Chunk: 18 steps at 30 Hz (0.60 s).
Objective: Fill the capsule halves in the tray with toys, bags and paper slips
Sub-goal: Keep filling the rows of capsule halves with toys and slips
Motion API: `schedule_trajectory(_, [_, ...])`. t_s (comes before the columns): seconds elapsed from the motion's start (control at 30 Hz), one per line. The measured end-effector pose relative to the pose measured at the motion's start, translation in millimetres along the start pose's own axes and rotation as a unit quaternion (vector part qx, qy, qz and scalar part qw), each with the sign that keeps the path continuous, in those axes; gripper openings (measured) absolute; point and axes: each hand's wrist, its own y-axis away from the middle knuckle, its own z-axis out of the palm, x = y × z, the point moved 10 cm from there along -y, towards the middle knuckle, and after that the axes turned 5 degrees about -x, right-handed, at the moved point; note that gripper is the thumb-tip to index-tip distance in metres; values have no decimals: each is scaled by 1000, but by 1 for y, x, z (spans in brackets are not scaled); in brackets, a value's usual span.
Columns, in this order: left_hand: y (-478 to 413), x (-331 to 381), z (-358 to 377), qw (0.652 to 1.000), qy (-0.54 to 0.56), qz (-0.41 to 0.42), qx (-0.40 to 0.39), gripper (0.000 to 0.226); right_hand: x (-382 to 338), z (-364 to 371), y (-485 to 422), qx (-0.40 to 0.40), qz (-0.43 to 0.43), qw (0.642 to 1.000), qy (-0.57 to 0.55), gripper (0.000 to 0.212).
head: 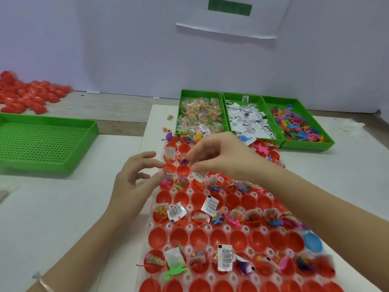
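Observation:
A clear plastic tray runs from the middle to the bottom right, holding rows of red capsule halves. Some rows hold toys, bead bags and paper slips; others are bare. One blue half sits at the right. My right hand hovers over the tray's far left part and pinches a small blue toy above a half. My left hand rests at the tray's left edge, fingers loosely spread, its fingertips near a red half.
Three green bins stand behind the tray: bead bags, paper slips, coloured toys. An empty green perforated bin lies at the left. Loose red capsule halves are heaped at the far left. A white wall rises behind.

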Motion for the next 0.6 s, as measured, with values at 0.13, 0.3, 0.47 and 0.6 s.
schedule_trajectory(0.13, [0,22,-1,995,-86,55,2,15,-4,13,-8,50,-21,998,-44,23])
schedule_trajectory(0.3, [-8,36,10,998,-36,42,-31,14,-10,7,-5,135,-64,980,-129,25])
schedule_trajectory(0.47, [-12,32,25,996,44,-1,-71,10,-10,2,2,160,-61,971,-165,26])
schedule_trajectory(0.6, [-11,37,32,993,86,10,-85,19,-6,5,3,129,-35,979,-153,28])
